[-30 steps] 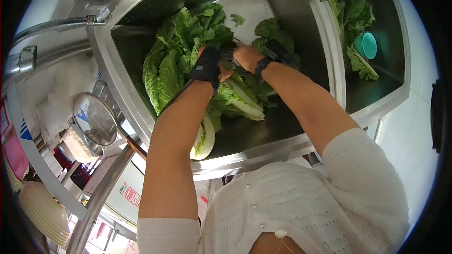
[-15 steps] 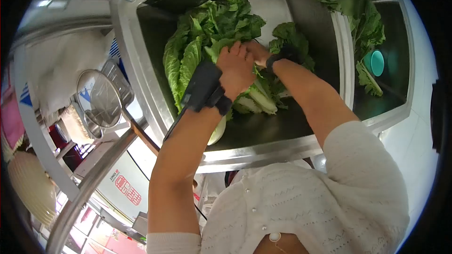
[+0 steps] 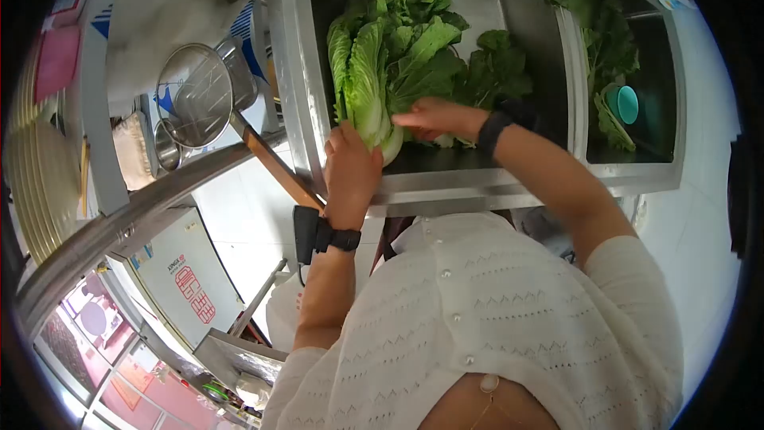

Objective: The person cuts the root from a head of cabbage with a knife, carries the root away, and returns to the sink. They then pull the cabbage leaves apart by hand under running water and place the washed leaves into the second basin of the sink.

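A large head of leafy green cabbage (image 3: 368,72) lies in the left basin of a metal sink (image 3: 446,183), its pale base toward me. My left hand (image 3: 352,166) is at that base, fingers bent round its left side. My right hand (image 3: 440,118) is just right of the base, fingers drawn together and pointing left; whether anything is between them is hidden. More loose dark green leaves (image 3: 497,72) lie beyond and right of my right hand. Black bands with devices sit on both wrists.
The right basin holds leafy greens (image 3: 613,48) and a teal cup (image 3: 627,104). At left, a wire strainer (image 3: 195,95) with a wooden handle (image 3: 274,163) reaches the sink's edge. A metal rail (image 3: 151,199) runs below it, above a white box (image 3: 187,279).
My left hand has moved down to the cabbage base. My right hand has drawn back toward me from the leaves. The view has shifted, and more of the upright cabbage head shows.
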`<control>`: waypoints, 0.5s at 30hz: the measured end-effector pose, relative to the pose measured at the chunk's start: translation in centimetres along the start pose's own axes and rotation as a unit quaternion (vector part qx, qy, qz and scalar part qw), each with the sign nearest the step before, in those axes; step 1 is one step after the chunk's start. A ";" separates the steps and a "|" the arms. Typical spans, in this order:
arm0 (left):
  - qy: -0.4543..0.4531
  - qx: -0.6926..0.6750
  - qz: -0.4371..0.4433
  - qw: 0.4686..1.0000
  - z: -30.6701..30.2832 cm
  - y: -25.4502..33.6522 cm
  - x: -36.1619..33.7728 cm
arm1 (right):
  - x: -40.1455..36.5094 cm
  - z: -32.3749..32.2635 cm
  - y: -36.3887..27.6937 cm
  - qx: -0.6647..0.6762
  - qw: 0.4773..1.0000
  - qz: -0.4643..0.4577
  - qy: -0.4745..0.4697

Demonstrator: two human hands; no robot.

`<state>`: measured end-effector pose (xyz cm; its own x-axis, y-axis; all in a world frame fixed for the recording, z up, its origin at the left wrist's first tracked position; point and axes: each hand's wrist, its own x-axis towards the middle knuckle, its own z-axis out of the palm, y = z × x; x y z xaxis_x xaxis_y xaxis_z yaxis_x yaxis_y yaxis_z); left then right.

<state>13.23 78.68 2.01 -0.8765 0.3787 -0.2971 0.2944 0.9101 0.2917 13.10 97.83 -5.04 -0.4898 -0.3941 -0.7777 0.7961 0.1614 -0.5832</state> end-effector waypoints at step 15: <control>0.206 -0.325 -0.005 0.923 2.6 -1.5 0.4 | 0.4 3.4 1.4 0.440 0.887 -0.114 0.085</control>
<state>13.46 77.93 -0.94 -0.9877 0.1539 0.0289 0.1124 0.5689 0.8147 15.20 94.81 -5.33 -0.6605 -0.1719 -0.7309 0.6025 -0.7023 -0.3793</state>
